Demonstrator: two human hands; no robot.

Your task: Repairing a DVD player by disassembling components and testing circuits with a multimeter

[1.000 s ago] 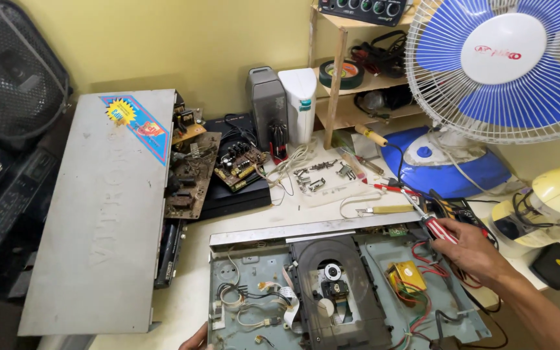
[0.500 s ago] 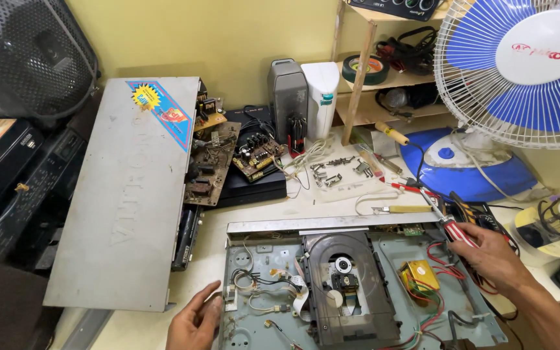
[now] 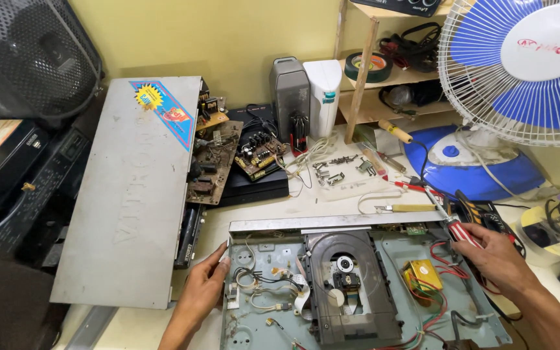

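An opened disc player (image 3: 364,285) lies flat on the table (image 3: 332,201), its top off and its insides showing. The left hand (image 3: 203,293) rests on the player's left edge, fingers bent lightly against the metal wall, pinching nothing. The right hand (image 3: 497,259) is at the player's right side, closed around a screwdriver with a red and white handle (image 3: 458,228); the thin metal tip points up and away toward the back of the table. In the middle of the player sits the round disc tray (image 3: 348,285), and beside it a small yellow part (image 3: 422,272) with red wires (image 3: 452,266) close to the right hand. The grey metal lid (image 3: 131,194) lies to the left. A blue and white fan (image 3: 520,65) stands at the back right.
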